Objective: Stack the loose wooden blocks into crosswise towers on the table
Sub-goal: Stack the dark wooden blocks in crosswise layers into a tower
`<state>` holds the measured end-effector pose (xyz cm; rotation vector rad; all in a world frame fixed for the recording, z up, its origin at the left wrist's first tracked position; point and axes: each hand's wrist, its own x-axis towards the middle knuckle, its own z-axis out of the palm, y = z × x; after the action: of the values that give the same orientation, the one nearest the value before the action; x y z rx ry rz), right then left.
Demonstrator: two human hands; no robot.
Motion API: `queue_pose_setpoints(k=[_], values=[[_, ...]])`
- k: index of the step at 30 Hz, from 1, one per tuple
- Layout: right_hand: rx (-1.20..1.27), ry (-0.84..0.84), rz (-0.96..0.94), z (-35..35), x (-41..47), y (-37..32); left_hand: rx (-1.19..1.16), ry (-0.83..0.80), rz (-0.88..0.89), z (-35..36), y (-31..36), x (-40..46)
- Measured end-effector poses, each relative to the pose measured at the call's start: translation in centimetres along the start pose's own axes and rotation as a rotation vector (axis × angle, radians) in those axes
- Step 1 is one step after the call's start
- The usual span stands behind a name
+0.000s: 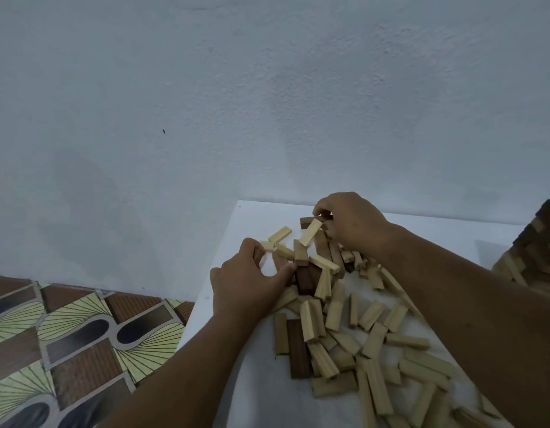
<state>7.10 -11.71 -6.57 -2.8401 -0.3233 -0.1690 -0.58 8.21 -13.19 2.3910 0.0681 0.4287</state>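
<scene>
Most of the work is waiting: the loose blocks (354, 344) are lying scattered over the white surface (252, 390) at lower right of the frame. One finished tower (536, 251) is showing at the right edge. The left hand (246, 279) is pinching a dark block (304, 281), and the right hand (348, 223) is gripping blocks at the pile's far end.

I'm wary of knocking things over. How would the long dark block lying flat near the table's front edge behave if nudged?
The long dark block looks rigid and flat-sided, so it would probably slide, not roll. Lying flat, it seems unlikely to tip. Pale blocks touch its right side, so a push that way would likely shift them too.
</scene>
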Motion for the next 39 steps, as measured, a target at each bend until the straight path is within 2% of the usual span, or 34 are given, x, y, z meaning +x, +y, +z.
queue_pose_setpoints(k=[2, 6, 12, 23, 32, 35, 39], values=[[0.042, 0.024, 0.041, -0.9, -1.3, 0.4, 0.006, -0.030, -0.038, -0.2, 0.5, 0.2], [0.155, 0.080, 0.102, -2.0, -4.9, 0.9, 0.063, -0.205, -0.136, -0.7, 1.5, 1.3], [0.296, 0.151, 0.226, -2.7, -10.3, 1.5, 0.017, -0.258, -0.196, -0.7, 2.9, 1.1], [0.362, 0.224, 0.289, -3.7, -20.2, 4.3, -0.169, -0.206, -0.299, -0.3, 4.5, 0.4], [0.350, 0.237, 0.356, -4.0, -24.6, 6.4, -0.056, -0.202, -0.249, -0.7, 5.9, -0.7], [0.348, 0.238, 0.360, -3.8, -24.9, 6.3, -0.135, -0.220, -0.310, -1.3, 6.7, -1.1], [0.356, 0.221, 0.374, -3.4, -25.3, 5.9, -0.246, -0.145, -0.328, -1.6, 6.6, -2.0]])
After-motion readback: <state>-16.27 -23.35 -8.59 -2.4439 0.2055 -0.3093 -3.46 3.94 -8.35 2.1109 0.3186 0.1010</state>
